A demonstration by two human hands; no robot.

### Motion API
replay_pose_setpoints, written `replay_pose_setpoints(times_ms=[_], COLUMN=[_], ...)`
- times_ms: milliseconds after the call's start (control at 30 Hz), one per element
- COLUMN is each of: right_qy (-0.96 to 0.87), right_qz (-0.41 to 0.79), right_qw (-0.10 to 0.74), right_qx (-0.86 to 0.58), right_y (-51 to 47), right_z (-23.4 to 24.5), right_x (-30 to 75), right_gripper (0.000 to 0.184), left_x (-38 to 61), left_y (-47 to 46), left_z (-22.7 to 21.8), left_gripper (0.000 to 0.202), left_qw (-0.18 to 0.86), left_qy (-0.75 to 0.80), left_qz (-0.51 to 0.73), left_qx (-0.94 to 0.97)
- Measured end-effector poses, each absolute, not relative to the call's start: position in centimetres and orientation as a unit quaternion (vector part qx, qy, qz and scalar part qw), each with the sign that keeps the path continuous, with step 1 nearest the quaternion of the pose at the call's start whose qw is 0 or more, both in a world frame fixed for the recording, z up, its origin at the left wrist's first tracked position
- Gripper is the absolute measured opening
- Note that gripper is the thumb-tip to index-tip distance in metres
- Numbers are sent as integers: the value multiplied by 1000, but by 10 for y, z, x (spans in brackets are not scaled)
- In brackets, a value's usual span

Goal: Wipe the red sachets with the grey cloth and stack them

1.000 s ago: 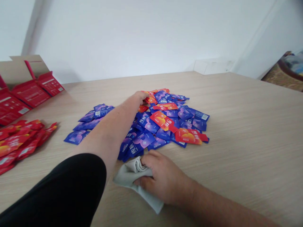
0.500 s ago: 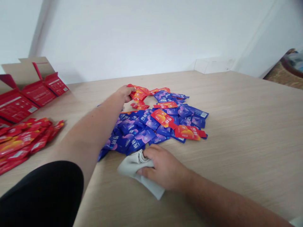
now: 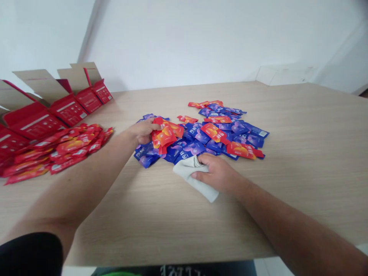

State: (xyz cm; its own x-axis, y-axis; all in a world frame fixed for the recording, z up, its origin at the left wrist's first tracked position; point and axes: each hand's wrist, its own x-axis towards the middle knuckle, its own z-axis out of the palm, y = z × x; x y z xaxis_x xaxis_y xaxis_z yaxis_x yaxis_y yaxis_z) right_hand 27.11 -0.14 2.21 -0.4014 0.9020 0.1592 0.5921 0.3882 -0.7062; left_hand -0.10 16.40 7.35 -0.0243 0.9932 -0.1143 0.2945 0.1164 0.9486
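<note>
Several red-orange sachets (image 3: 165,135) are gripped in my left hand (image 3: 143,131), held over the left part of a pile of blue-purple sachets (image 3: 197,148). My right hand (image 3: 220,170) is closed around a folded pale grey cloth (image 3: 198,180) on the table, right at the pile's near edge. More red-orange sachets lie loose on the blue ones, among them one at the right (image 3: 241,149) and one near the middle (image 3: 214,132). The fingertips of my left hand are partly hidden behind the sachets.
At the left, a heap of red sachets (image 3: 77,143) lies before a row of open red cardboard boxes (image 3: 69,109) with raised flaps. A white box-like fixture (image 3: 283,74) stands against the wall at the back right. The table's front edge (image 3: 172,263) is near my body.
My left hand has come back nearer with the red-orange sachets, from the pile's far side to above its left part. My right hand still grips the cloth. The view has shifted, showing more boxes.
</note>
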Motion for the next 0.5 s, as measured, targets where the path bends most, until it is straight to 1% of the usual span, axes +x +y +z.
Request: replay_pose_setpoints(times_ms=[100,133,300,400,500], right_qy=[-788,-788,-787,-789,-789], right_qz=[273,271,259,254,254], right_qw=[266,263,250,252,254], right_qx=[-483,-486,-500,-500,-498], right_y=[0,0,1,1,1], right_z=[23,23,26,25,22], right_x=[273,274,276,275,274], right_gripper=[18,17,15,15,15], left_x=[-14,-18,-38,-45,-42], left_y=[160,161,175,179,189], left_z=[65,62,49,48,55], left_gripper=[37,40,57,59,58], left_qw=[438,420,257,177,121], left_qy=[605,613,667,674,667], left_qz=[343,334,293,265,247], left_qx=[570,580,635,666,693])
